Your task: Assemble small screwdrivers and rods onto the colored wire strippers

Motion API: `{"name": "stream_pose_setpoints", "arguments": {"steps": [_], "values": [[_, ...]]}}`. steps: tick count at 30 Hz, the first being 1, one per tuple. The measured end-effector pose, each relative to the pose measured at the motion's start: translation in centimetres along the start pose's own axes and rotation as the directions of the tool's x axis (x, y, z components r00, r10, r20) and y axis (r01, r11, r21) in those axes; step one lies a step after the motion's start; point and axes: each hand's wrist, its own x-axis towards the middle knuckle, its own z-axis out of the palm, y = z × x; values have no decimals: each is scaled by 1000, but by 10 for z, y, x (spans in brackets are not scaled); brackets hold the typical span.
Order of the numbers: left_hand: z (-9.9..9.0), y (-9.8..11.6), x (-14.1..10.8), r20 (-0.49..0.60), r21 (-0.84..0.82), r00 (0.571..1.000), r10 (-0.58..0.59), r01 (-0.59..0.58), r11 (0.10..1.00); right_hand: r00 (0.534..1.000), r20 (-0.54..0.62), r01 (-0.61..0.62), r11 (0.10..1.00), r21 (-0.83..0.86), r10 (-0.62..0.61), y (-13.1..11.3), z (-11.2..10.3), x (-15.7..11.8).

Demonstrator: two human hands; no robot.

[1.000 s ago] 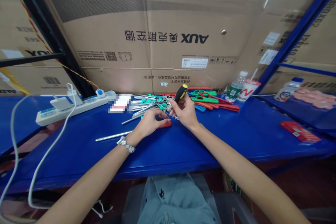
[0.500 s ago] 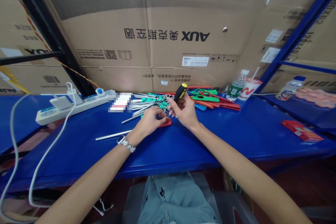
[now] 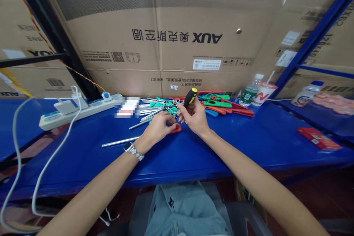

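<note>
My right hand is closed round the black and yellow handle of a screwdriver, which stands tilted with its handle up. Its tip is hidden by my fingers. Close beside it, my left hand has curled fingers on a red plastic piece lying on the blue table. A metal rod sticks out to the left from under my left wrist; whether it joins the red piece is hidden. Behind both hands lies a pile of metal rods with teal plastic parts.
Red, green, orange and blue plastic pieces lie right of the pile. A power strip with a white cable sits left. A water bottle, a lidded cup and a red box stand right. A large cardboard box backs the table.
The whole view has shifted very slightly. Both hands, the screwdriver and the red piece keep nearly the same places.
</note>
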Motion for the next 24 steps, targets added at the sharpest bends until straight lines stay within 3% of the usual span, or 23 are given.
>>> {"name": "stream_pose_setpoints", "arguments": {"steps": [16,24], "values": [[0,2,0,1,-21,1000,11,-11,1000,1000,28,10,993,-117,-7,-6,-2,-1],[-2,-3,-4,127,-5,992,-6,7,1000,998,55,-2,981,-193,12,0,-9,3]]}}
